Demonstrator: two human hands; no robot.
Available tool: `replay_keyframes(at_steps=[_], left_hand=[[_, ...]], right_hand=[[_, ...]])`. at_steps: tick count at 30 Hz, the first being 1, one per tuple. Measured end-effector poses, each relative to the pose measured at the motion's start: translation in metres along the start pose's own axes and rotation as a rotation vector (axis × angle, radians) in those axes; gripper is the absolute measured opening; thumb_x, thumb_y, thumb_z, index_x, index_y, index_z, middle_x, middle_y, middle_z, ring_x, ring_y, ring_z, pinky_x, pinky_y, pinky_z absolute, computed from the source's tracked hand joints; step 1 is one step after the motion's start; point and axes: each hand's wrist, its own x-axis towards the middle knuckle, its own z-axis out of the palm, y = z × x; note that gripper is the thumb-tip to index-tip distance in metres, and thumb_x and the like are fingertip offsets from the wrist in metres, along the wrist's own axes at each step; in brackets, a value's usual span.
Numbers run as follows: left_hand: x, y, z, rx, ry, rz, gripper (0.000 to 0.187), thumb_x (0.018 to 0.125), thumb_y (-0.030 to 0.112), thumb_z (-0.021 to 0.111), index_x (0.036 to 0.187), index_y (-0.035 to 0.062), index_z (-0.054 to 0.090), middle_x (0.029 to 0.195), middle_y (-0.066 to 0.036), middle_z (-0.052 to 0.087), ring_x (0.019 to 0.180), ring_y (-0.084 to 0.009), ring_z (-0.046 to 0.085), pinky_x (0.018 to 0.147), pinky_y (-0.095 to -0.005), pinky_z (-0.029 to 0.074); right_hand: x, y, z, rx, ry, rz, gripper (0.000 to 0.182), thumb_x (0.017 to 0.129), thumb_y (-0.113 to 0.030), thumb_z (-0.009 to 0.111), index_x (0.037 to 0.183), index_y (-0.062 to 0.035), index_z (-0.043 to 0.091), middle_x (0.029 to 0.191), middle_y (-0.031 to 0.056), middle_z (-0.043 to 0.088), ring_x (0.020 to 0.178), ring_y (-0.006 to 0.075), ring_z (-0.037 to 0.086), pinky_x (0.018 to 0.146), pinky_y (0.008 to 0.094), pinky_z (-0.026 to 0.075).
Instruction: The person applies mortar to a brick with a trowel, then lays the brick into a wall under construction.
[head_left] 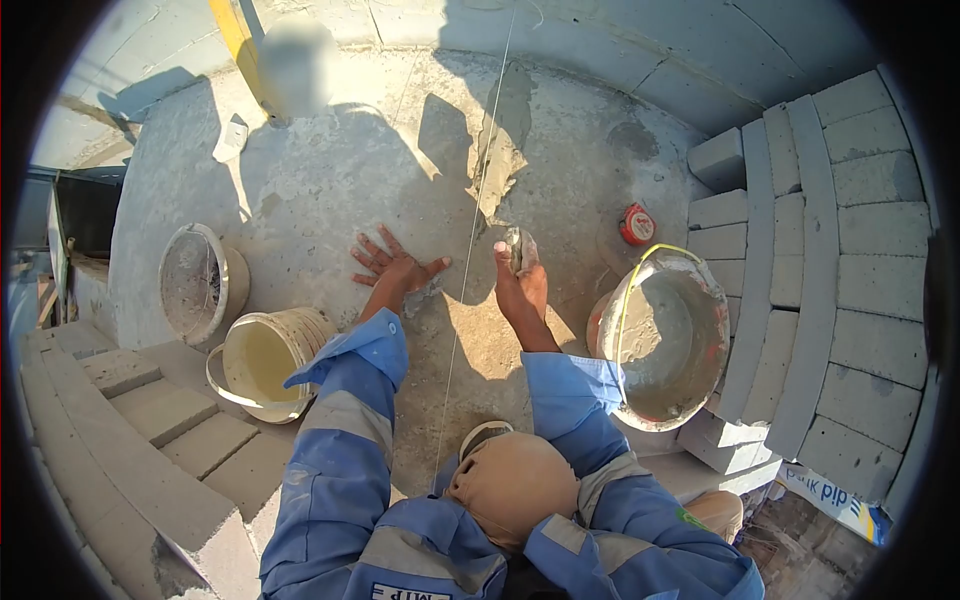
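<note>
My left hand (395,268) lies palm down on the grey concrete floor (330,215), its fingers spread. To the right of it, my right hand (521,292) is closed around a small grey, mortar-smeared object (515,248); I cannot tell what kind of thing it is. Just ahead of this hand, a rough strip of wet mortar (497,150) runs along the floor toward the wall. A thin taut string (462,310) passes between my two hands. Near my right forearm stands a bucket (712,340) with a yellow-green handle and grey mortar inside.
A red tape measure (636,224) lies beyond the mortar bucket. Two pale buckets, one upright-looking (322,325) and one farther off (238,280), stand on the left. Grey blocks are stacked at right (868,310) and lower left (160,410). A yellow post (243,50) leans near the back wall.
</note>
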Motion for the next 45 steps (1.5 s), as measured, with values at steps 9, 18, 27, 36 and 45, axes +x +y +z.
replay_keyframes(at_steps=[9,18,27,36,45], left_hand=[[0.009,-0.004,0.006,0.019,-0.002,-0.011,0.156,0.058,0.085,0.07,0.148,0.011,-0.034,0.149,-0.03,-0.04,0.135,-0.0484,-0.041,0.101,-0.0762,-0.015],[0.004,0.004,-0.001,0.063,-0.016,-0.016,0.15,0.065,0.081,0.068,0.148,0.0088,-0.033,0.15,-0.032,-0.037,0.138,-0.0513,-0.035,0.103,-0.0774,-0.006],[0.011,-0.003,0.009,0.029,-0.011,-0.025,0.155,0.059,0.086,0.068,0.148,0.0108,-0.033,0.149,-0.031,-0.039,0.135,-0.0492,-0.04,0.101,-0.0767,-0.013],[-0.001,0.003,0.0,0.074,-0.032,-0.054,0.149,0.066,0.08,0.069,0.147,0.0109,-0.036,0.15,-0.03,-0.039,0.138,-0.0521,-0.033,0.103,-0.0779,-0.003],[0.012,-0.005,0.009,0.025,-0.02,-0.019,0.155,0.059,0.088,0.067,0.147,0.0106,-0.034,0.149,-0.03,-0.04,0.134,-0.0495,-0.041,0.1,-0.0771,-0.015]], right_hand=[[0.045,0.018,0.02,-0.286,-0.028,-0.069,0.058,0.091,-0.041,0.06,0.13,0.0021,0.055,0.112,0.0272,0.067,0.106,0.0424,0.065,0.091,0.0464,0.05],[0.038,-0.018,0.011,-0.413,-0.001,-0.064,0.059,0.089,-0.036,0.063,0.132,0.0041,0.053,0.114,0.029,0.066,0.106,0.0443,0.064,0.092,0.0491,0.05],[0.056,-0.009,0.023,-0.535,-0.11,-0.088,0.056,0.091,-0.031,0.059,0.134,0.0033,0.051,0.108,0.0247,0.068,0.102,0.042,0.066,0.09,0.0481,0.052],[-0.013,-0.002,0.001,-0.523,-0.377,-0.113,0.063,0.093,-0.031,0.057,0.146,-0.0003,0.04,0.125,0.0239,0.062,0.118,0.0384,0.059,0.099,0.0459,0.046],[0.054,-0.081,-0.016,-0.712,-0.126,-0.206,0.041,0.092,-0.027,0.056,0.12,0.0025,0.061,0.105,0.0272,0.069,0.103,0.0439,0.066,0.089,0.0492,0.052]])
